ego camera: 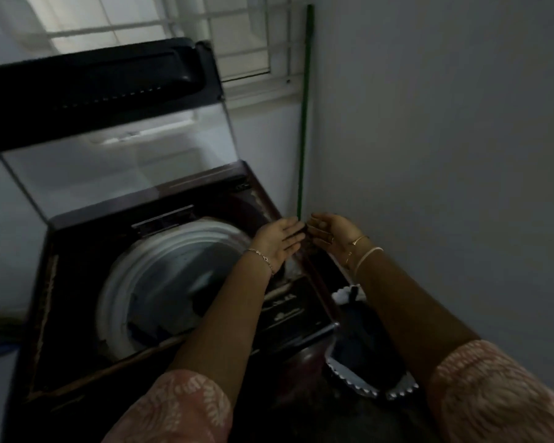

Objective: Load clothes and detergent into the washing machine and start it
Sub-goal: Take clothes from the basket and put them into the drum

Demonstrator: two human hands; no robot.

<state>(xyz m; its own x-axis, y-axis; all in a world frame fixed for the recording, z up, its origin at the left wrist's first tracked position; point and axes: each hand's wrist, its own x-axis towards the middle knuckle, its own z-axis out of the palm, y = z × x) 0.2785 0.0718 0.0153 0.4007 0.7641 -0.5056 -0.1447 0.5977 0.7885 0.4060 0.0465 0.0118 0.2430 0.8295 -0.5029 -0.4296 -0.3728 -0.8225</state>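
A dark top-loading washing machine (77, 314) stands with its glass lid (115, 148) raised. Its white-rimmed drum (135, 282) holds dark clothes (173, 302). My left hand (279, 241) and my right hand (331, 233) hover palm to palm over the machine's rear right corner, fingertips almost meeting. The left fingers are straight and apart; the right ones are curled. A small dark thing (306, 228) shows between the fingertips, too dim to identify, and I cannot tell whether it is gripped. On the floor to the right, a white scalloped-edged basket (394, 390) holds dark clothes (365, 340).
A green stick (304, 123) leans in the corner behind the machine, next to the grey right wall. A barred window (237, 36) is above the lid. The machine's control panel (288, 311) lies under my left forearm. The room is dim.
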